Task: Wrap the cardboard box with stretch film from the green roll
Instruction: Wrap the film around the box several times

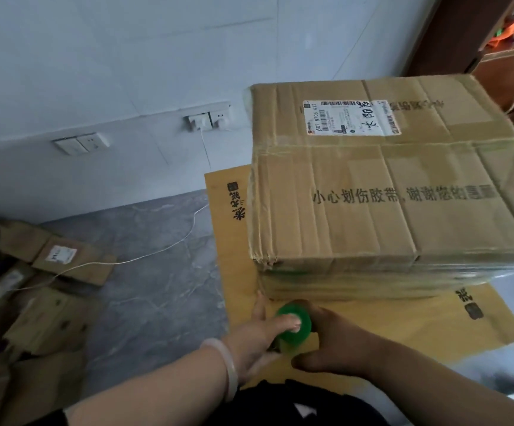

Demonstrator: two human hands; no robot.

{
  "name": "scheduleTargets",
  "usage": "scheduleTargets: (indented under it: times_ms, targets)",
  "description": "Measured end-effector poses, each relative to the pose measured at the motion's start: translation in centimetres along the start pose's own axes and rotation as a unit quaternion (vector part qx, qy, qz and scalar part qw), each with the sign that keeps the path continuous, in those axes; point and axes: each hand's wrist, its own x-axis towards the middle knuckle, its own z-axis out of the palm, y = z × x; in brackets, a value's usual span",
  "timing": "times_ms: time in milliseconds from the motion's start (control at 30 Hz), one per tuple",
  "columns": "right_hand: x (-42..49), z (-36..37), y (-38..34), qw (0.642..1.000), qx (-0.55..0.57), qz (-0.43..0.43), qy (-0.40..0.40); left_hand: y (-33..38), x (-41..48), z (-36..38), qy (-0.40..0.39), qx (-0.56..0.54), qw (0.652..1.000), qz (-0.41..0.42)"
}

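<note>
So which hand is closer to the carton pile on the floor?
Left. The left hand holds the green roll on the side facing the carton pile; the right hand grips the roll's far side, by the cardboard box.

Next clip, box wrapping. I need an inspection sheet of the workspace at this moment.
Surface: flat cardboard sheet on the grey floor; the box stands on it.
Job's things: cardboard box, stretch film glossy on its near side; green roll by its near left corner.
Clutter: flattened cartons piled at the left.
Grippers: left hand and right hand hold the roll between them, one at each end.
Cables: white cable from the wall socket across the floor onto the cartons.
Surroundings: pale wall; wooden furniture top right.
</note>
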Motion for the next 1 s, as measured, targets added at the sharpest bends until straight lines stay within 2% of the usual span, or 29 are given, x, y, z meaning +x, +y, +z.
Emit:
scheduleTargets:
  times_ms: [200, 433, 667, 833, 1000]
  targets:
    - [1.0, -1.3, -0.4, 1.000, -0.004, -0.004, -0.004, -0.6, 1.9, 0.2, 0.032, -0.028, 0.999, -0.016]
    - [1.4, -1.5, -0.1, 1.000, 0.006, 0.003, -0.025, -2.0, 3.2, 0.2, 0.056, -0.035, 0.998, 0.003]
    - [1.6, -4.2, 1.5, 0.990, -0.034, -0.046, -0.127, -1.7, 2.0, 2.5, 0.102, -0.071, 0.991, 0.040]
    - [0.4, -7.6, 4.3, 0.979, -0.071, -0.072, -0.179, -2.8, 2.4, 7.1, 0.151, -0.217, 0.957, 0.121]
    - [-1.0, -10.0, 5.8, 0.964, -0.114, -0.069, -0.229, -3.7, 2.6, 11.9, 0.199, -0.282, 0.925, 0.157]
